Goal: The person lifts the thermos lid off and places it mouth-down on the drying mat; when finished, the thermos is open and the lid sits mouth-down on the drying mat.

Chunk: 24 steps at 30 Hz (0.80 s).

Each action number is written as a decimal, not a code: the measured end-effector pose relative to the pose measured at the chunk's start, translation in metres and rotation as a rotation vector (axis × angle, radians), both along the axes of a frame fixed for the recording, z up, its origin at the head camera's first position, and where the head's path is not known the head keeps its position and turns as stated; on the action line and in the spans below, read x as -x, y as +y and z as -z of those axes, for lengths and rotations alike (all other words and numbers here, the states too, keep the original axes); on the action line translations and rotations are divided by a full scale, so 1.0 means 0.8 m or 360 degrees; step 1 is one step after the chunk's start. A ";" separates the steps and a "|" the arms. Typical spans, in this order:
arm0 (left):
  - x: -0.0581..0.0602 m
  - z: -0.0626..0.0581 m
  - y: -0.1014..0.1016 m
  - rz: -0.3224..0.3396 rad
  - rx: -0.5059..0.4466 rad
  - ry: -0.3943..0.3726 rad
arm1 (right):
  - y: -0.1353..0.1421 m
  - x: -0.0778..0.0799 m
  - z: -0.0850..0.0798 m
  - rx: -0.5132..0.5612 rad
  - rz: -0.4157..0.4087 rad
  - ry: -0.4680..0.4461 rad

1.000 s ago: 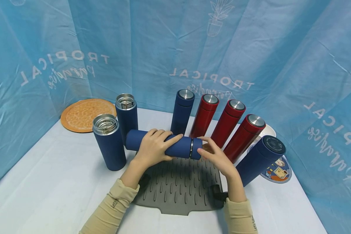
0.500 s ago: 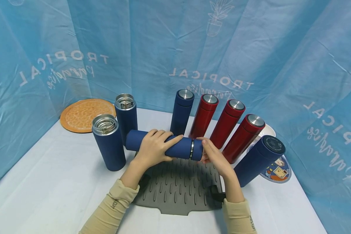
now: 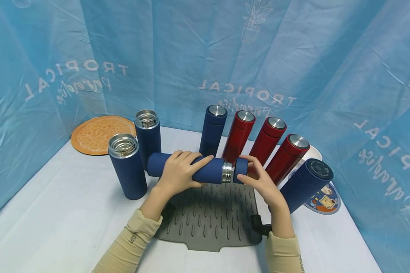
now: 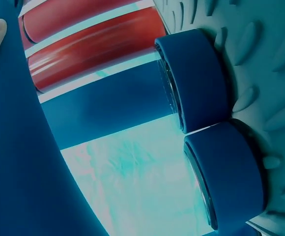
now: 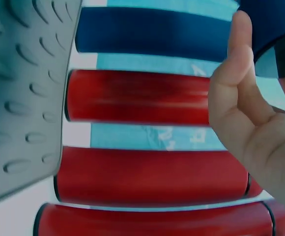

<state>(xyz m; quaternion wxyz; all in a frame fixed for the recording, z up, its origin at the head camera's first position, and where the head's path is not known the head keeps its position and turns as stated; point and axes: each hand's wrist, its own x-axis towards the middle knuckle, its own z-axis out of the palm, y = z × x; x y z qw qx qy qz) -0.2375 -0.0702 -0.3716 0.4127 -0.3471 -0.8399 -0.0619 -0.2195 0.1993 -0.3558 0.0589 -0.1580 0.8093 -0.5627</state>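
Note:
In the head view my left hand [image 3: 179, 172] grips the body of a blue thermos [image 3: 208, 170], held level over a grey ridged mat [image 3: 208, 223]. Its steel threaded neck [image 3: 227, 171] is bare and faces right. Just off that neck, with a narrow gap, my right hand [image 3: 263, 185] pinches the blue lid [image 3: 240, 170] between thumb and fingers. The right wrist view shows that lid [image 5: 275, 24] from below, partly cut off. Two more blue lids, one lid [image 4: 196, 81] beside the other lid [image 4: 236, 177], sit on the mat in the left wrist view.
Two lidless blue thermoses, a nearer one [image 3: 131, 170] and a farther one [image 3: 148, 138], stand left. Behind and right are a capped blue thermos [image 3: 212, 132], three red thermoses [image 3: 237, 140] and another blue thermos [image 3: 302, 189]. An orange round placemat [image 3: 102, 134] lies back left.
The lid has come off the thermos neck and moved right with my right hand, which first turned over it. The steel neck now shows. My left hand keeps its grip in place.

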 end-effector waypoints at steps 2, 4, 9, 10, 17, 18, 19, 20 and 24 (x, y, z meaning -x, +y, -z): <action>0.000 -0.001 0.000 0.0012 -0.0039 0.0014 | 0.005 0.000 0.000 -0.0015 0.0051 0.0024; 0.001 -0.002 0.000 0.0028 -0.0096 0.0016 | 0.008 0.001 0.000 -0.0042 0.0086 0.0032; 0.008 -0.011 0.002 0.0083 -0.0356 -0.0065 | 0.008 0.003 0.000 -0.0135 0.0138 0.0034; 0.010 -0.014 0.002 0.0094 -0.0429 -0.0113 | 0.007 0.004 0.000 -0.0145 0.0141 0.0036; 0.027 -0.039 -0.005 0.0134 -0.1040 -0.0732 | 0.004 0.006 0.001 -0.0175 0.0139 0.0060; 0.031 -0.040 -0.006 0.0137 -0.1127 -0.0824 | 0.004 0.006 0.001 -0.0179 0.0134 0.0060; 0.035 -0.040 -0.008 0.0140 -0.1209 -0.0904 | 0.003 0.006 0.001 -0.0181 0.0124 0.0055; 0.039 -0.038 -0.010 0.0140 -0.1279 -0.0963 | 0.002 0.007 0.001 -0.0176 0.0114 0.0049; 0.054 -0.027 -0.015 0.0139 -0.1436 -0.1070 | -0.002 0.006 0.001 -0.0139 0.0059 0.0021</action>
